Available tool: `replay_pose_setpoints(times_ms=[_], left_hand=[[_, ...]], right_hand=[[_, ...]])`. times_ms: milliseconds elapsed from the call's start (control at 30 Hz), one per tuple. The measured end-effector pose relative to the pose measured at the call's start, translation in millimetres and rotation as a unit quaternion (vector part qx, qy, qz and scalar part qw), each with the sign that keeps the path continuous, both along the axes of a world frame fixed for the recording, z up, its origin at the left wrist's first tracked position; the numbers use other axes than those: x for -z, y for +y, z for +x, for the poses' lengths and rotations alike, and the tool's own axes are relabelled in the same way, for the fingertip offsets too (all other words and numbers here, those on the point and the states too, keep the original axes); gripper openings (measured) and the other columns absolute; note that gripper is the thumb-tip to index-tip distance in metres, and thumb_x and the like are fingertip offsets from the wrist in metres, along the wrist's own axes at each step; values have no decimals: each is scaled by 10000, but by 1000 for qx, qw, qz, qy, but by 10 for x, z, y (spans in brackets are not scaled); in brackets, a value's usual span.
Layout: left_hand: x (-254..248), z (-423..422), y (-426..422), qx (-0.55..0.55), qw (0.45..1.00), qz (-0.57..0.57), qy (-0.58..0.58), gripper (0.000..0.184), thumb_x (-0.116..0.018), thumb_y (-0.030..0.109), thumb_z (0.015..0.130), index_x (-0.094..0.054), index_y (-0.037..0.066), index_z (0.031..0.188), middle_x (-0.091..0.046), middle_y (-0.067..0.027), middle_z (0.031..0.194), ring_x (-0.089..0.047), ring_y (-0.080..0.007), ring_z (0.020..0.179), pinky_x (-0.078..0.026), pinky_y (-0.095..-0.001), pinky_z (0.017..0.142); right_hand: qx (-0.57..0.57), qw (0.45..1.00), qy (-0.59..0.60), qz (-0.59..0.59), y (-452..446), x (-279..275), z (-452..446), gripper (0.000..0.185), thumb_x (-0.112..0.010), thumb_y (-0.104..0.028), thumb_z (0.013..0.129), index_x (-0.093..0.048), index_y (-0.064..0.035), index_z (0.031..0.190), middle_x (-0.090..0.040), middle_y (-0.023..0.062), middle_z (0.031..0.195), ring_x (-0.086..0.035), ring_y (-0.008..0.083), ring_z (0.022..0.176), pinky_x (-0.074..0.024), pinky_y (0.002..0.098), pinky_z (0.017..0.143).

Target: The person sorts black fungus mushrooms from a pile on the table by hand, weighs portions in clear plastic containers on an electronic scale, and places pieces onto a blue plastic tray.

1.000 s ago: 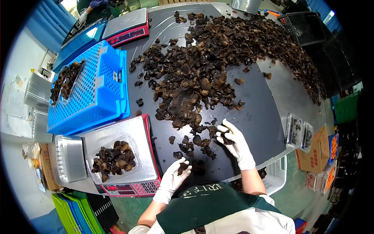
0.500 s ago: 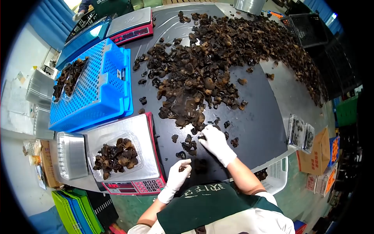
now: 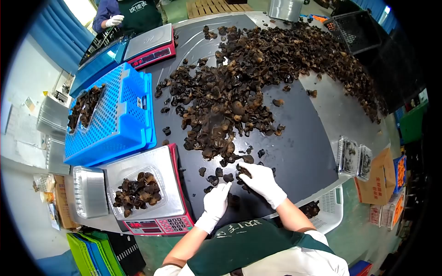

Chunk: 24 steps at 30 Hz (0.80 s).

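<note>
As judged from the present state, your work is at an early or middle stage: one clear tray (image 3: 162,195) on the near scale (image 3: 156,161) is loaded with dark pieces, and a second portion (image 3: 86,108) sits atop the blue crate (image 3: 133,124), while a large heap (image 3: 239,92) lies loose over the black sheet (image 3: 301,138). The overall share completed cannot be fixed, as no total is shown. The dark pieces you are handling lie on the sheet, between your hands and the near edge of the heap. Your left hand (image 3: 215,202) is beside them, thumb and forefinger drawn close together; whether a piece is pinched between them, you cannot be confirmed either way. Your right hand (image 3: 262,181) has its fingers bent down onto dark pieces; whether it grips one, I cannot tell. Count: two scales, yours and the far scale (image 3: 149,46); two portions set apart at your left; one nested stack of clear trays (image 3: 90,193) beside your scale, its layers too fine to number; two clear containers (image 3: 347,155) at the right edge; one white basket (image 3: 334,212) below; one co-worker (image 3: 140,16) opposite. Heap pieces: beyond counting; loose ones near your hands: roughly ten.
</note>
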State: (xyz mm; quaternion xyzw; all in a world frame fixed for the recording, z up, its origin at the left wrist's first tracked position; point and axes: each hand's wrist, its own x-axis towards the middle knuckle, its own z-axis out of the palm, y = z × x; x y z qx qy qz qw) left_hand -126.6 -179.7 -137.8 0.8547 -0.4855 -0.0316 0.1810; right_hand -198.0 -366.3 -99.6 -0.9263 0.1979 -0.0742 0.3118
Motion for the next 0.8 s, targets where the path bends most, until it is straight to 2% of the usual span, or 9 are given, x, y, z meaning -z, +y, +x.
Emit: replay_pose_setpoints(times_ms=[133, 267, 433, 467, 567, 633, 700, 767, 800], left_hand=[[-207, -135, 86, -87, 977, -118, 153, 251, -605, 104, 845, -644, 122, 1092, -613, -87, 854, -624, -270, 737, -510, -316, 664], [-323, -130, 288, -203, 954, -126, 181, 149, -602, 67, 856, -611, 56, 1004, -605, -102, 912, -610, -203, 734, -493, -293, 673], [-52, -35, 231, -197, 973, -77, 89, 182, -660, 63, 799, -562, 48, 952, -549, -148, 1075, -593, -334, 886, -499, -380, 749], [10, -24, 224, -178, 980, -56, 74, 178, -664, 60, 793, -553, 46, 932, -548, -149, 1078, -589, -337, 887, -500, -372, 742], [11, -94, 234, -239, 945, -79, 210, 177, -652, 79, 810, -555, 76, 958, -602, -118, 939, -625, -283, 803, -510, -343, 695], [-72, -206, 205, -273, 905, -137, 296, 191, -645, 33, 814, -563, 60, 985, -576, -57, 810, -558, -139, 690, -483, -275, 676], [54, -288, 322, -234, 892, -152, 355, 335, -639, 28, 816, -571, 60, 1143, -584, -38, 899, -560, -101, 817, -476, -247, 735], [-81, -383, 328, -208, 843, -190, 459, 330, -630, 14, 819, -588, 57, 1144, -583, -54, 932, -565, -123, 888, -468, -253, 789], [-182, -364, 362, -131, 879, -169, 427, 296, -622, 3, 822, -600, 52, 1113, -586, -60, 948, -568, -141, 903, -468, -265, 805]], right_hand=[[-18, 999, -38, -8, 22, 102, 75, 267, -631, -226, 824, -640, -109, 1064, -674, 84, 914, -654, 260, 807, -522, 352, 701], [-64, 990, -122, -18, 94, 105, 144, 301, -612, -140, 811, -615, -101, 1110, -621, 62, 1007, -639, 243, 827, -523, 344, 684], [-157, 978, -23, -137, 279, 370, 276, 275, -515, -134, 846, -610, -91, 1101, -568, 66, 886, -613, 252, 722, -489, 381, 585], [-151, 984, -44, -90, 229, 423, 277, 240, -527, -125, 839, -619, -96, 1060, -578, 68, 865, -614, 255, 724, -492, 377, 592], [-79, 987, -121, 72, 66, 171, 315, 146, -618, -129, 790, -640, -114, 934, -625, 84, 850, -625, 260, 780, -512, 357, 675], [-69, 984, -126, 102, 36, 139, 295, 198, -634, -168, 794, -646, -112, 983, -630, 79, 863, -626, 265, 797, -511, 369, 695], [-105, 988, -106, 36, 127, 186, 304, 256, -639, -198, 803, -649, -111, 1044, -636, 80, 875, -625, 272, 798, -508, 376, 697], [-131, 990, -36, -25, 270, 180, 347, 272, -638, -235, 805, -653, -101, 1042, -646, 105, 855, -630, 279, 758, -501, 405, 656], [-132, 990, -23, -43, 313, 279, 378, 242, -639, -233, 801, -656, -100, 1003, -642, 108, 844, -630, 281, 753, -499, 410, 651]])
